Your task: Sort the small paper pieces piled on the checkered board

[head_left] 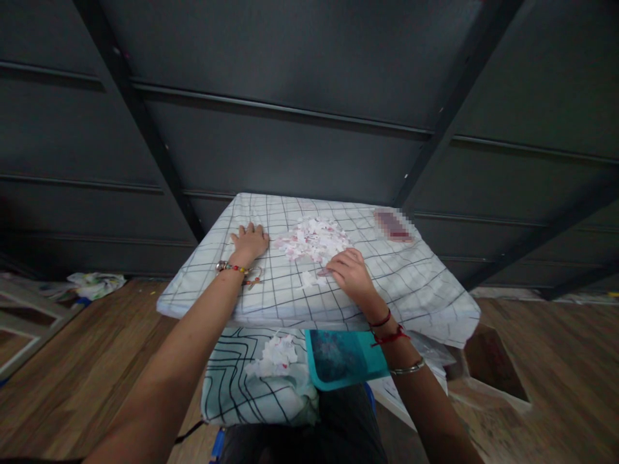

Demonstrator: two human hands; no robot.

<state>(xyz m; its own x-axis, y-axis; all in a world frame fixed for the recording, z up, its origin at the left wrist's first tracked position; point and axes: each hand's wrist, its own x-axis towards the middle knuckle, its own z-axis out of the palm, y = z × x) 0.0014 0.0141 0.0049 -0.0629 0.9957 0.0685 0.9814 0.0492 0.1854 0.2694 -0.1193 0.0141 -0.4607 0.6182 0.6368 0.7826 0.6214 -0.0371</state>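
Observation:
A loose heap of small white paper slips [316,238], some with pinkish marks, lies on the white checked tablecloth [285,303]. My left hand [251,243] rests flat on the cloth left of the heap, fingers spread and holding nothing. At the heap's near right side, my right hand [352,276] is closed, with a small pinkish-grey paper slip [325,272] at its fingertips. A few white slips [311,280] lie apart from the heap, just left of those fingertips. The undersides of the right fingers are hidden.
A teal plastic tray [351,380] sits over my lap below the table edge. Left of it, more paper slips [278,354] lie on a green patterned cloth [227,393]. A pixelated dark red rectangle [393,225] is at the far right; an open box [498,367] stands on the floor.

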